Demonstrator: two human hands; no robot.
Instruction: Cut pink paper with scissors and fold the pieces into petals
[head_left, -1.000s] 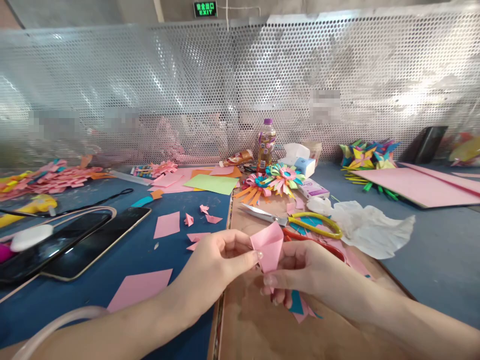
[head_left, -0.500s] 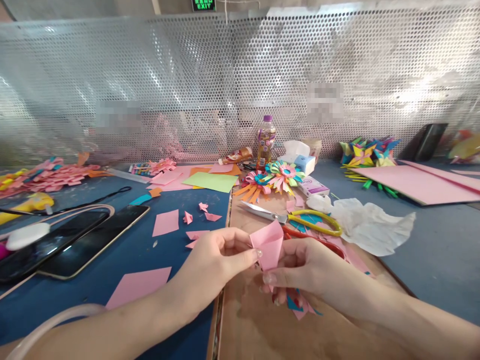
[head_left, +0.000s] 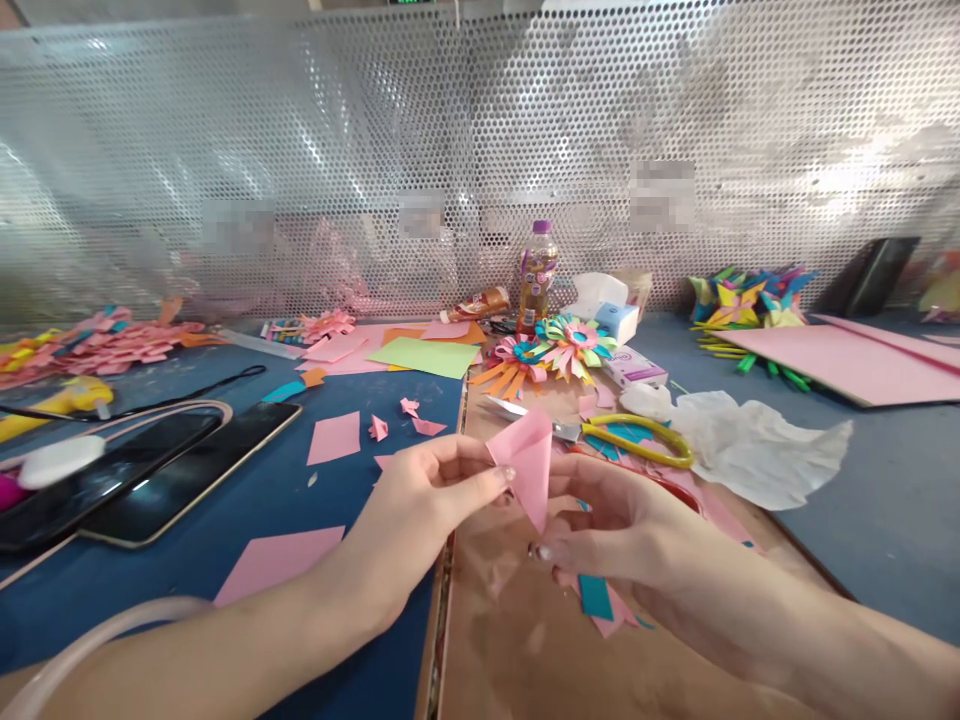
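Both hands are up off the surface near its front edge, working one folded pink paper piece [head_left: 525,462]. Left hand [head_left: 427,500]: thumb and forefinger pinched shut on the paper's left edge. Right hand [head_left: 615,525]: fingers curled loosely just under the paper's lower point, fingertips [head_left: 541,551] touching or nearly so; can't tell if it actually grips. The paper is held tilted, point down, above a brown cardboard sheet [head_left: 525,640] that covers the front middle of the surface.

Under the right hand on the cardboard: blue and pink paper scraps [head_left: 600,600]. Just behind the hands: yellow-handled scissors [head_left: 600,435], blades pointing left. To the right of those, crumpled white tissue [head_left: 750,440].

Toward the back edge: multicoloured paper flowers [head_left: 555,350], a clear plastic bottle with a purple cap [head_left: 537,275], a light-green paper sheet [head_left: 424,356].

Left part of the surface is blue: flat pink paper rectangle [head_left: 335,437], a bigger pink cut sheet [head_left: 277,562] near the front edge by the left forearm, two dark phones [head_left: 150,480] side by side. A perforated metal screen [head_left: 375,150] runs along the back edge.
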